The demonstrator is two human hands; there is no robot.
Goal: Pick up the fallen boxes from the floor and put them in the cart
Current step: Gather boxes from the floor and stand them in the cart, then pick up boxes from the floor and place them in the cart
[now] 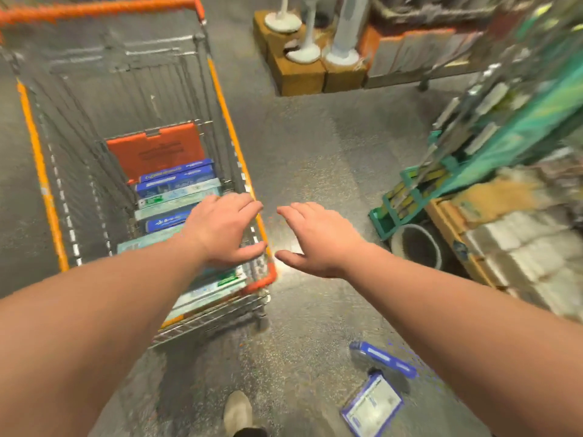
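Where left hand (222, 230) hides boxes (176, 184), cart (41, 171) blurred.

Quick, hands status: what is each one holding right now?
Left hand: open, holding nothing, over the cart corner.
Right hand: open, holding nothing, above the floor.

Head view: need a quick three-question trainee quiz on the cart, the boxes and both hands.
1. True or false: the right grip holds a box.
2. The blue-edged flat box lies: A) on the grey speckled floor; B) on a chair; C) on a table.
3. What is the left grip above?
Key: 1 false; 2 A; 3 the orange-rimmed wire cart, which holds blue and white boxes.
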